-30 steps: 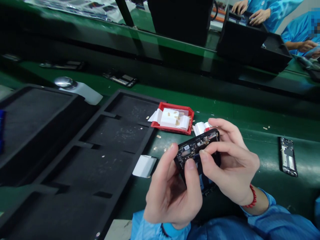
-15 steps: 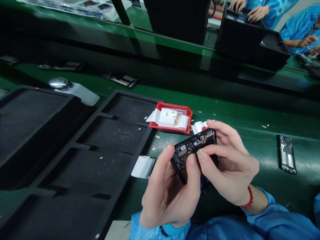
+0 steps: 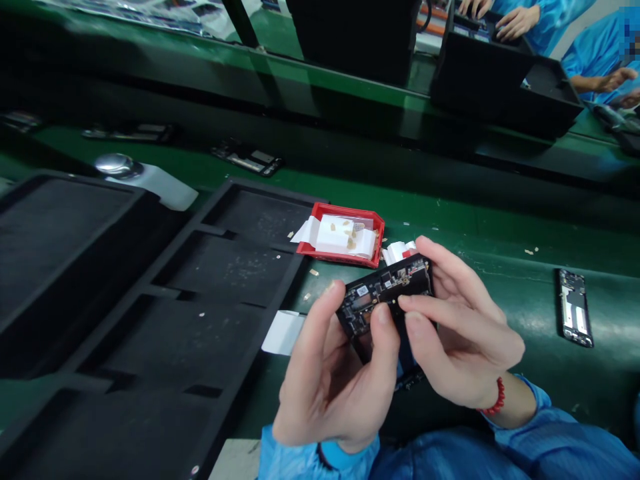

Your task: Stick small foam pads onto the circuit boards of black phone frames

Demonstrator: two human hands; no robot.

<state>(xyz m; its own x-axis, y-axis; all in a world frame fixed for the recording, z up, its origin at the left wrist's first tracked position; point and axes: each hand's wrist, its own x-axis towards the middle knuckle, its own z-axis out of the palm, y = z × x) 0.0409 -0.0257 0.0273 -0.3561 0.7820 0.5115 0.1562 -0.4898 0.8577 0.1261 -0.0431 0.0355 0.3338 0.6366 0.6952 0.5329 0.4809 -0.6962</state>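
Observation:
Between my hands is an opened phone with its circuit board bare and facing up, held tilted above the bench. My left hand grips its left end, the thumb resting on the board's lower edge. My right hand holds the right end, with one finger along the far corner and the index fingertip touching near the board's middle. The phone's lower part is partly hidden behind my fingers. Just beyond it stands a small red tray with white backing paper and little tan stickers in it.
A black compartment tray and a dark box fill the left. Other opened phones lie on the green bench right and back. A white-handled tool lies behind. Across the line, co-workers' hands work by black bins.
My right thumb has drawn back from the board, while the right index fingertip stays on it. The phone has shifted slightly left with my left hand.

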